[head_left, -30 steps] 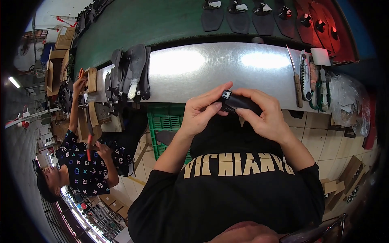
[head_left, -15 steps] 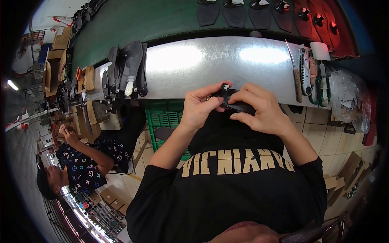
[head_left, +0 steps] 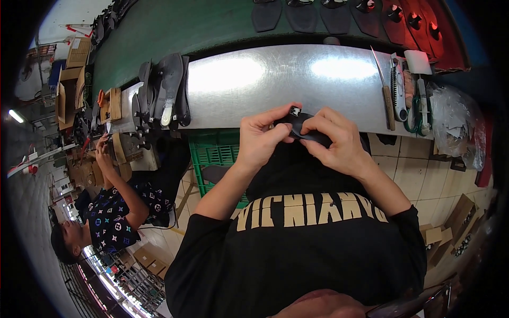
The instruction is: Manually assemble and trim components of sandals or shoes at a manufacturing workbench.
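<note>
Large pale lettering crosses the black shirt (head_left: 297, 254) before the metal worktop (head_left: 291, 77), at whose near edge the left hand (head_left: 258, 139) pinches one end of a black shoe part (head_left: 295, 121) between thumb and fingers, the right hand (head_left: 336, 140) gripping its other end with thumb and curled fingers. Dark soles (head_left: 170, 79) crowd the worktop's left end, scissors (head_left: 424, 114) its right; below it, a green crate (head_left: 197, 159) holds a dark piece (head_left: 213, 174).

blk pc (head_left: 315, 137) partly hidden behind l hand (head_left: 260, 139) & r hand (head_left: 342, 141)
</note>
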Tool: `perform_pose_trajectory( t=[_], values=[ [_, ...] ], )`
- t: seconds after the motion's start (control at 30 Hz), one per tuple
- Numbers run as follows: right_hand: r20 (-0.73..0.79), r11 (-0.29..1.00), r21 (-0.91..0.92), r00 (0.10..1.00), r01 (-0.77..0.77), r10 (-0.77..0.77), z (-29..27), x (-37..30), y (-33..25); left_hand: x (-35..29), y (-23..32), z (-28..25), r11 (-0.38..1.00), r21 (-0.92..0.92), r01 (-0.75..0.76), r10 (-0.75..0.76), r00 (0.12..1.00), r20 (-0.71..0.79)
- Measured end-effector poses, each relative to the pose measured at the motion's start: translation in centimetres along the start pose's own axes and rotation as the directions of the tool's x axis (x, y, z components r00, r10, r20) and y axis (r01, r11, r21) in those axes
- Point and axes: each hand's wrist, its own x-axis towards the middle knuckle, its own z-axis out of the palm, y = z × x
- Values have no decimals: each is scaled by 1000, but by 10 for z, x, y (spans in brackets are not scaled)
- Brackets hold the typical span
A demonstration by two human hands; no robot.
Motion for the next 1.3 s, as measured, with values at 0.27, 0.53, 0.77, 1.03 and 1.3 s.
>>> perform_pose_trajectory(
  t=[0.27,0.53,0.77,1.03,1.3],
  values=[
    [-103,959,-160,962,234,-252,-2,-5,1,0,23,1,943,-222,248,-230,967,106],
    [-162,1000,-24,987,6,-10,1,-11,-4,-2,5,4,967,29,253,-254,966,51],
    [-150,998,-58,989,-17,8,9,-16,1,-7,-8,5,948,269,168,-192,979,66],
    [-110,982,105,980,-157,169,15,-21,7,-7,-3,1,904,382,190,-249,962,112],
    [267,781,417,884,-465,384,-14,2,11,-3,11,-5,930,285,232,-296,932,210]
  ],
)
